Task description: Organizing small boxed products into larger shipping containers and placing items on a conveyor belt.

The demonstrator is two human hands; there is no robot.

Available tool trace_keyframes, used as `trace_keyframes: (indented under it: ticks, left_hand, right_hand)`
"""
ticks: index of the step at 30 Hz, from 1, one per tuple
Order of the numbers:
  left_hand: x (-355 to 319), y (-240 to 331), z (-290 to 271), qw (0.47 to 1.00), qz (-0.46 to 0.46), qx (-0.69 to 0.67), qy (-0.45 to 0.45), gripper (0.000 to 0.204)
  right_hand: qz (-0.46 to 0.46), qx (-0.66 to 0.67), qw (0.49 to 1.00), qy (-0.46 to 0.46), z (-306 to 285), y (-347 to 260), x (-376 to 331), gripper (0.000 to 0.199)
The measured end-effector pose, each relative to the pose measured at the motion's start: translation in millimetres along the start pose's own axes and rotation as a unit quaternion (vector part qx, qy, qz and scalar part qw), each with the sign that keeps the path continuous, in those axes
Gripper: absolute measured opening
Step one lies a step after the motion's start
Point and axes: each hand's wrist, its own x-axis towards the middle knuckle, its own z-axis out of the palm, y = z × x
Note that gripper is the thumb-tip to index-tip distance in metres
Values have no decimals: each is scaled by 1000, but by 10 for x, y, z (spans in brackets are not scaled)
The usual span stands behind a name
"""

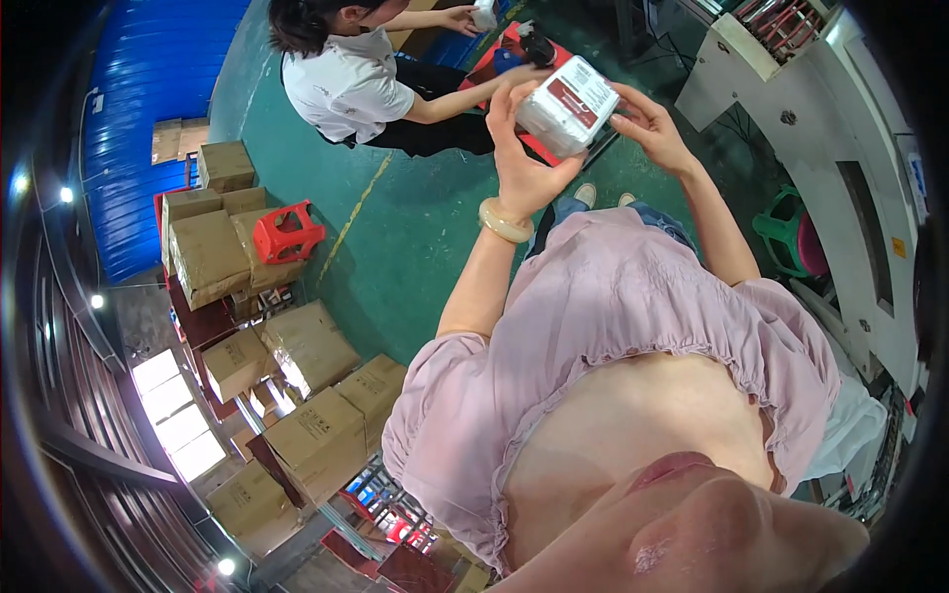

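Note:
Up in front of me I hold a small white boxy package [568, 106], shiny like plastic wrap, with a dark red label and a white printed label on its upper face. My left hand [524, 158], a pale bangle on its wrist, grips the package from the left, with the thumb along its lower edge. On the opposite side, my right hand [652, 128] has its fingertips closed on the package's right edge. The package's underside is hidden.
At the far left a person [346, 89] in a white shirt reaches toward a red bin [484, 69], holding a small pale item. Stacked cardboard boxes [210, 259] and a red stool [287, 233] stand left. A large pale machine [850, 188] and green stool [781, 235] are right.

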Motion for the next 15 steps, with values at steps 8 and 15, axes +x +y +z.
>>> trace_keyframes:
  ticks: [8,15]
  left_hand:
    - [51,70,25,998,4,68,10,100]
    - [-23,2,-29,981,106,163,-18,74]
  right_hand:
    - [16,23,1000,-1,51,171,14,49]
    - [54,219,974,25,17,-35,27,47]
